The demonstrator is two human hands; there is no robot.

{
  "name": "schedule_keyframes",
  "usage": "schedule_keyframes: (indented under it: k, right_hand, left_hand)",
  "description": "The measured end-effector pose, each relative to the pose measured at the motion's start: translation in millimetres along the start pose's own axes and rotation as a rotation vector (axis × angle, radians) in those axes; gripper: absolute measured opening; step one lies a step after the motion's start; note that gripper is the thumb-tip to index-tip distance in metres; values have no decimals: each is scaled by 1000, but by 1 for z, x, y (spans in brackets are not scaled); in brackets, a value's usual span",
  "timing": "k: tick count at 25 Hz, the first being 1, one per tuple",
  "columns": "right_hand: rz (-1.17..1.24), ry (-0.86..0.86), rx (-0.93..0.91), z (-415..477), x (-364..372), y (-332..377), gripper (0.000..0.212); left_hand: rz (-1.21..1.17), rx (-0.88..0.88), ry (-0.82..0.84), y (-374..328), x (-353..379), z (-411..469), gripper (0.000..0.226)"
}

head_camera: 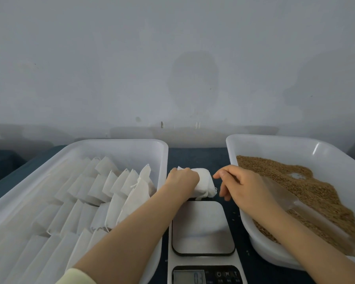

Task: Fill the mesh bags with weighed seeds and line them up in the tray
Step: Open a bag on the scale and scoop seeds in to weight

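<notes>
The left grip (182, 179) is clenched over the stack (205, 181) of empty mesh bags, with its fingers curled across the top and far edge. I take it to be pinning the pile so that one bag can be peeled off without dragging the rest. The stack lies on the bench (195, 156) directly under this grip. The scale (201, 226) sits just nearer than the grip, beside the forearm. Its plate is bare, and its display shows a low figure I cannot read for sure.

The right grip (244, 183) hangs just right of the stack and does not touch it. It is released, the fingers loosely bent and pointing down toward the stack's near corner, holding nothing that shows. It looks ready to pick at the top bag while the left grip holds the pile down.

Left of the left grip, close against its forearm, the tray (121, 149) carries bags (103, 187) leaning in overlapping rows. The nearest row ends right beside the arm, so a finished bag probably needs only a short reach.

Right of the right grip, and partly under its forearm, seeds (307, 187) are heaped in a tub (275, 147). A clear scoop (283, 191) lies on them just behind the wrist, within easy reach of that hand. Whether the arm touches the scoop I cannot tell.
</notes>
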State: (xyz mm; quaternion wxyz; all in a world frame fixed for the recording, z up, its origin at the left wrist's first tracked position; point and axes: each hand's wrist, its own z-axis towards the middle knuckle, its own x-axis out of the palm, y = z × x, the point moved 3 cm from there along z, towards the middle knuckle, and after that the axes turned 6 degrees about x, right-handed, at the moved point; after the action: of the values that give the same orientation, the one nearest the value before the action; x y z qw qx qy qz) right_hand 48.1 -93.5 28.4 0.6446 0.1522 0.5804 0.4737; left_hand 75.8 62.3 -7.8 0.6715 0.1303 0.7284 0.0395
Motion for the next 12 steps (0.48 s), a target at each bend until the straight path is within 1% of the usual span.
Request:
schedule_keyframes:
  k: [2, 4, 6, 8, 10, 11, 12]
  right_hand:
    - [-12, 2, 2, 0, 0, -1, 22]
    - [-28, 0, 0, 1, 0, -1, 22]
    - [-36, 0, -2, 1, 1, -1, 22]
    - [-39, 3, -1, 2, 1, -1, 22]
    - [-37, 10, -1, 2, 2, -2, 23]
    - [-41, 11, -4, 2, 2, -2, 23]
    - [-46, 11, -7, 2, 2, -2, 23]
  left_hand:
    - [9, -12, -35, 0, -1, 0, 29]
    - [3, -20, -70, -1, -3, -1, 35]
    - [5, -25, -84, -1, -4, -1, 34]
    - [-5, -43, -90, 0, -4, -1, 28]
    - [-76, -77, -84, 1, -3, -2, 11]
    - [-124, -91, -96, 2, -3, -2, 9]
    - [-184, -103, -134, 3, -3, -4, 14]
